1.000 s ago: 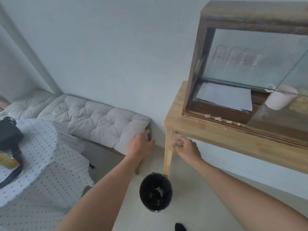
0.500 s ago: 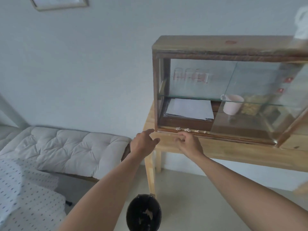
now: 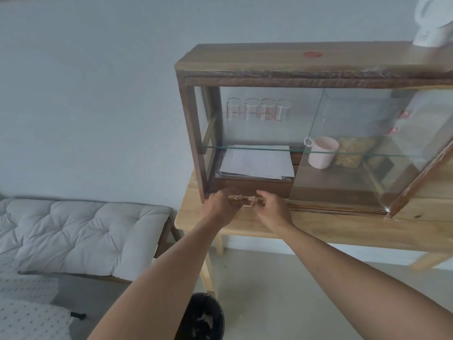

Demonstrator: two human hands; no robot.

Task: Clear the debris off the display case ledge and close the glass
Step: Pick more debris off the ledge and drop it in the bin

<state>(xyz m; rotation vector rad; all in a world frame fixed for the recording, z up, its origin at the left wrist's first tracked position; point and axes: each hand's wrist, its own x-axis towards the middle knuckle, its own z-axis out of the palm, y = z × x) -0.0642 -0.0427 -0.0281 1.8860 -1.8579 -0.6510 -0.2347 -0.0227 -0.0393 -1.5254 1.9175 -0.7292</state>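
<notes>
In the head view, the dark wooden display case with glass panes (image 3: 306, 77) stands on a pale wooden table (image 3: 343, 229) right of frame centre. Its front ledge (image 3: 331, 209) runs left to right. Pale crumbly debris (image 3: 245, 198) lies in a short row along that ledge, at centre frame. The left hand (image 3: 220, 207) and right hand (image 3: 272, 208) flank it, fingers curled narrow; whether they grip any cannot be told. The sliding glass (image 3: 367, 148) sits at the right, leaving the case's left half uncovered.

Both forearms bare, no sleeves or jewellery.
</notes>
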